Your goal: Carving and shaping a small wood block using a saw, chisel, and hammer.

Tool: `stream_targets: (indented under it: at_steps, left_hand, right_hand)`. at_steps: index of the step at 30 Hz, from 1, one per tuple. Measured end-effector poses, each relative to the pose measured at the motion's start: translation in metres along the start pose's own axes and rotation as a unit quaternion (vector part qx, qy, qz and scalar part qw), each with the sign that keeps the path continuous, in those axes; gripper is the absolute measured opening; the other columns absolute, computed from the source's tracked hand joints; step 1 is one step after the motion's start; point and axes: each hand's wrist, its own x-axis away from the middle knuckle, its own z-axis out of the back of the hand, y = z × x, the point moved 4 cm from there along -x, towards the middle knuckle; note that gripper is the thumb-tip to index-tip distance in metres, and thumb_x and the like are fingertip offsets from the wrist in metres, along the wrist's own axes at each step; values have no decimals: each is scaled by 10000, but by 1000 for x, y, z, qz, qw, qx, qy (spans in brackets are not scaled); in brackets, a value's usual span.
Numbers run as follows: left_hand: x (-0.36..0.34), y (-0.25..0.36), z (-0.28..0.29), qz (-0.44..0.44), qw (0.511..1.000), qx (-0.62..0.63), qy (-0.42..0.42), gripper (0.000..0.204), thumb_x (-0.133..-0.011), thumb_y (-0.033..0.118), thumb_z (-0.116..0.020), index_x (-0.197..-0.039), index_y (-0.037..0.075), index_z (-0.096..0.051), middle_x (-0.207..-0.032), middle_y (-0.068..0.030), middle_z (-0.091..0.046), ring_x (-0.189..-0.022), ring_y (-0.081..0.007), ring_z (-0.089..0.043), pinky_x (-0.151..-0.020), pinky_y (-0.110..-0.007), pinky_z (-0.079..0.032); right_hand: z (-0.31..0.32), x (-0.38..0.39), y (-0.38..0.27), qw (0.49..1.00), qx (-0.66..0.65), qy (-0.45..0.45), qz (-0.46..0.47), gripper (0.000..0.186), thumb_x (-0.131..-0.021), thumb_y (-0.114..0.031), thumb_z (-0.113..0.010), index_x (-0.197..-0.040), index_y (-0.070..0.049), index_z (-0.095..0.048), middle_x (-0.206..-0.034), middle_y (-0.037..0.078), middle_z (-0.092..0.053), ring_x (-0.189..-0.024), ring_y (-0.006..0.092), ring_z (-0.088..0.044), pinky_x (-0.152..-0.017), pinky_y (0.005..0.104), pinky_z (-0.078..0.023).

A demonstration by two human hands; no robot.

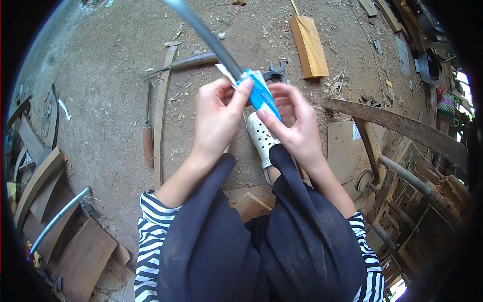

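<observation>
Both a person's left hand (219,108) and right hand (300,123) hold a metal bar (211,43) slanting over the dirt floor (118,116), left fingers pinching its blue wrapper (261,95) at the upper end, right fingers the lower, apparently set apart to keep the long piece from tipping.

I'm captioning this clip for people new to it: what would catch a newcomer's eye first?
Probably the bright blue wrapping near the upper middle, held between the left hand and right hand, with a long metal bar slanting from it to the top edge. Next might come the white clog just below it, and the orange-brown wood block on the ground at upper right.
</observation>
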Motion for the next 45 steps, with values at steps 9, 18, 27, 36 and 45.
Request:
stream_targets:
  at_steps: [9, 18, 27, 36, 45]
  left_hand:
    - [5, -11, 1, 6, 999, 30, 8, 224, -908, 82, -655, -1073, -68, -639, -971, -110, -699, -890, -136, -673, -791, -274, -555]
    - [8, -21, 6, 11, 999, 28, -44, 263, -882, 135, -702, -1085, -23, -651, -973, -74, -696, -882, -103, -647, -763, -258, -533]
    - [13, -24, 3, 22, 999, 23, -10, 221, -889, 189, -708, -915, -30, -708, -792, -46, -701, -710, -60, -623, -633, -231, -498]
    - [14, -31, -1, -15, 1000, -13, 17, 204, -888, 169, -703, -874, -34, -711, -714, -32, -680, -630, -38, -577, -539, -228, -456]
    - [17, -24, -5, -29, 999, 1, 23, 177, -894, 134, -689, -856, -37, -711, -679, -13, -664, -615, -27, -554, -519, -227, -431]
  right_hand:
    - [-5, 3, -10, 971, 211, 5, 113, 399, -812, -143, -679, -1178, -12, -590, -896, 167, -641, -788, 317, -655, -684, 402, -515]
    - [-4, 11, -2, 999, 13, 3, 40, 272, -876, -19, -545, -1132, 66, -587, -834, 151, -668, -673, 202, -664, -638, 307, -517]
    - [0, 13, -2, 999, -13, 35, -10, 300, -876, -70, -611, -1156, 37, -584, -889, 127, -682, -749, 160, -672, -638, 293, -523]
    - [-1, 6, -10, 991, 110, 40, 59, 327, -823, -79, -659, -1125, 27, -592, -912, 198, -665, -780, 310, -678, -670, 362, -521]
    - [1, 11, -9, 990, 93, 80, 65, 240, -856, -41, -596, -1082, 38, -613, -906, 201, -662, -786, 328, -677, -687, 378, -512]
